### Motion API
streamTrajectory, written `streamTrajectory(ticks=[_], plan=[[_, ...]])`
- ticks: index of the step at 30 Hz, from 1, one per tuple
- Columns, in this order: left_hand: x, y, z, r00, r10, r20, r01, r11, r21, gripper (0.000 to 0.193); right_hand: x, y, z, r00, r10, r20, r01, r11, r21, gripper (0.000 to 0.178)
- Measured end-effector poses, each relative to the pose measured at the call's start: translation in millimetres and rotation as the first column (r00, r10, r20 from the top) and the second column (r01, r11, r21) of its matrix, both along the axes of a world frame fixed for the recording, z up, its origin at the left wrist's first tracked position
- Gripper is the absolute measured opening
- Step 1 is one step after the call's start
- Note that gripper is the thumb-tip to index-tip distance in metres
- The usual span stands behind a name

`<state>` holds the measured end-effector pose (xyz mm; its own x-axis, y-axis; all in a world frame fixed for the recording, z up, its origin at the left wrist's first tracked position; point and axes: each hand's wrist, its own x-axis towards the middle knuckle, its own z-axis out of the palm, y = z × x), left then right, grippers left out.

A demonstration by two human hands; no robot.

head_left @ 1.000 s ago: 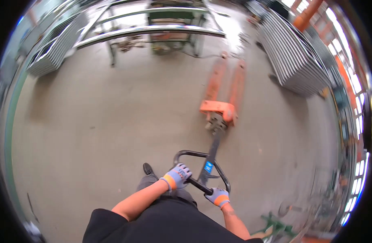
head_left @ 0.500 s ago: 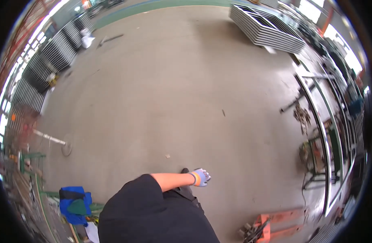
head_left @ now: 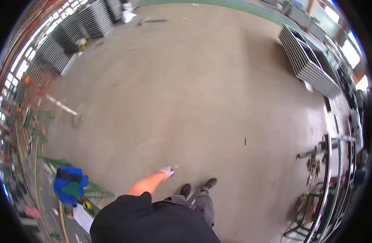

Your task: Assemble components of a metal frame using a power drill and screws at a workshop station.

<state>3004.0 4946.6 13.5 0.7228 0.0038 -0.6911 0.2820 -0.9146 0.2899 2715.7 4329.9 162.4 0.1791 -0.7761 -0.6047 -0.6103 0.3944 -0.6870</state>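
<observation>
My left hand [head_left: 166, 172] wears a light grey-blue work glove with an orange-yellow cuff band. It hangs in front of my body above the floor, its fingers loosely bent and a little apart, and I see nothing in it. A small pale scrap [head_left: 176, 166] lies on the floor just past the hand in the picture, apart from it. Below are my dark shoes [head_left: 210, 183] and grey trousers, one foot ahead of the other. My right hand is out of sight.
To the left stand a green frame bench [head_left: 97, 190] with a blue cloth bag [head_left: 70, 184] and a pole with a round base [head_left: 77, 120]. At right are stacked metal frames [head_left: 315, 67] and a long metal rack [head_left: 326, 182]. A dark strip [head_left: 245, 141] lies on the floor.
My view has turned left, so the stacked frames shift right and down. My left arm has swung from across my body toward the left. The orange pallet truck has left the view.
</observation>
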Motion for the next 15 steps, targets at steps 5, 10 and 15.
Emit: streamTrajectory(ticks=[5,10,15], plan=[[-35.0,114.4,-70.2,0.966,0.222,-0.134,-0.228,0.973,-0.034,0.024,-113.8,40.3,27.6,0.923,-0.378,-0.067,0.374,0.925,-0.069,0.025],[62.4,60.8,-23.4,0.823,0.372,-0.43,-0.397,0.917,0.034,0.015,-168.0,90.6,52.3,0.692,-0.595,-0.408,0.635,0.771,-0.047,0.022],[141.3,25.6,-21.2,0.961,0.268,-0.064,-0.275,0.941,-0.197,0.018,-114.0,97.9,88.3,0.659,-0.669,-0.343,0.72,0.694,0.028,0.026]])
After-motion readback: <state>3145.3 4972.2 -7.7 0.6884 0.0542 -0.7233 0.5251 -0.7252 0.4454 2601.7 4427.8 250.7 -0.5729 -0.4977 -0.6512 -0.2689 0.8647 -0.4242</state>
